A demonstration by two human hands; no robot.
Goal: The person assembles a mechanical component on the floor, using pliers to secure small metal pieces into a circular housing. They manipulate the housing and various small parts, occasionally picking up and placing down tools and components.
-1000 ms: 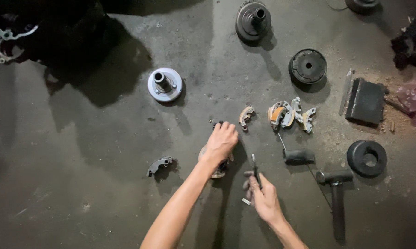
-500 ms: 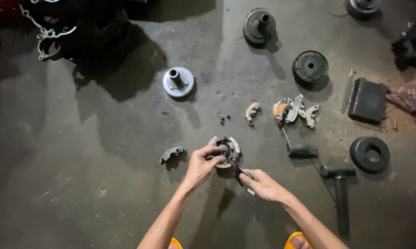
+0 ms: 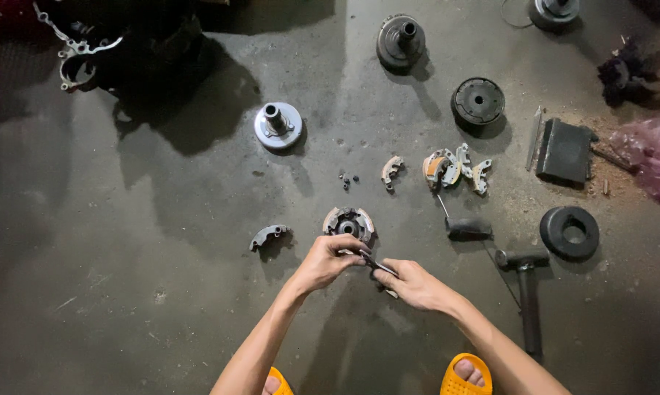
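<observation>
Both hands closed on small dark tool [image 3: 377, 265] at floor centre: left hand [image 3: 328, 260] grips tip, right hand [image 3: 410, 284] holds handle, just below round clutch assy [image 3: 348, 222], lone shoe [image 3: 268, 235] to left.

I am looking down at a grey concrete floor [image 3: 125, 292]. My left hand [image 3: 328, 260] is gripping the near edge of a round metal clutch assembly with curved shoes [image 3: 349, 222]. My right hand [image 3: 412, 284] is holding a slim dark metal hand tool [image 3: 374, 262], its tip lying against the left hand's fingers. A loose curved metal shoe [image 3: 268, 235] is lying just left of the assembly. A black-handled hammer [image 3: 526, 292] is lying to the right.
</observation>
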